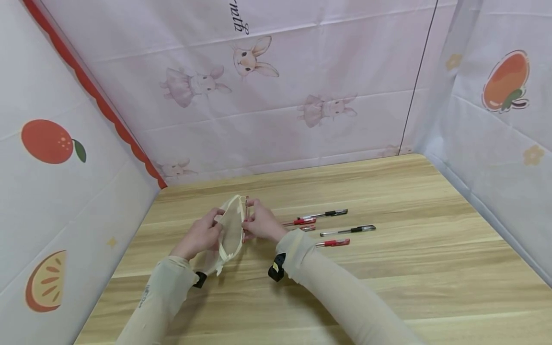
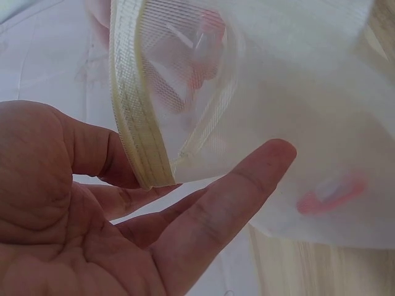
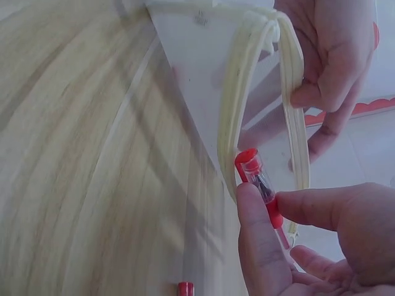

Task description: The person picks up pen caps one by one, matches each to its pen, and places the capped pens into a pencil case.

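A pale, see-through mesh zip pouch (image 1: 233,230) is held up off the table with its zipped mouth spread apart. My left hand (image 1: 200,235) grips one side of that mouth, its thumb on the yellowish zip band (image 2: 137,117) and the index finger stretched along the outside. Between thumb and fingers, my right hand (image 1: 263,223) pinches a red gel pen (image 3: 262,185) right at the opening, its red cap end towards the zip. Through the pouch wall in the left wrist view, another red-and-clear piece (image 2: 333,192) shows faintly, low in the pouch.
To the right of my right hand, red pens (image 1: 334,243) and two black pens (image 1: 329,213) lie loose on the wood-grain table (image 1: 409,287). Printed cloth walls (image 1: 276,143) stand along the table's back, left and right edges.
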Demonstrator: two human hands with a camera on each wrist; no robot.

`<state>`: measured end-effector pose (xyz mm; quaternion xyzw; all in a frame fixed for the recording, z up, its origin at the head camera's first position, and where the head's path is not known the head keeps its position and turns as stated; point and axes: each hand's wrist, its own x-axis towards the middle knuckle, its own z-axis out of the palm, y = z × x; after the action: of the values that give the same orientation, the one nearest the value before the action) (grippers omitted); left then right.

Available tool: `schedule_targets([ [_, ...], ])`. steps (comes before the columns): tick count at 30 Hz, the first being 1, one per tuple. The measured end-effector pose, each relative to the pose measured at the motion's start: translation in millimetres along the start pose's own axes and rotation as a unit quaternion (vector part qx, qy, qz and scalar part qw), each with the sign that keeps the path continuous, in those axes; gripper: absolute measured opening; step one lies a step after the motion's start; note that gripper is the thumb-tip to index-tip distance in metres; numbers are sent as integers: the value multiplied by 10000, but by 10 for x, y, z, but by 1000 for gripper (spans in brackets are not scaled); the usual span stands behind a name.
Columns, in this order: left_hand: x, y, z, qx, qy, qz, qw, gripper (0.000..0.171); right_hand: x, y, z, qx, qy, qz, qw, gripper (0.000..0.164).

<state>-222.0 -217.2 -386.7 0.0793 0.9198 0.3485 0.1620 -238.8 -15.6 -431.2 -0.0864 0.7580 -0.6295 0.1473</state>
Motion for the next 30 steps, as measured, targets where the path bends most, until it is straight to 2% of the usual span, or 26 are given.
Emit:
schedule_targets([
  [14,-13,49,-26,-56,-108,-58,9999,48,-28,-81,115,-9,-66,-65,10000,65],
  [30,-4,31,-12,-119,-135,-120,9998,47,-60,-109,221,-368,-53,24,9993,66],
])
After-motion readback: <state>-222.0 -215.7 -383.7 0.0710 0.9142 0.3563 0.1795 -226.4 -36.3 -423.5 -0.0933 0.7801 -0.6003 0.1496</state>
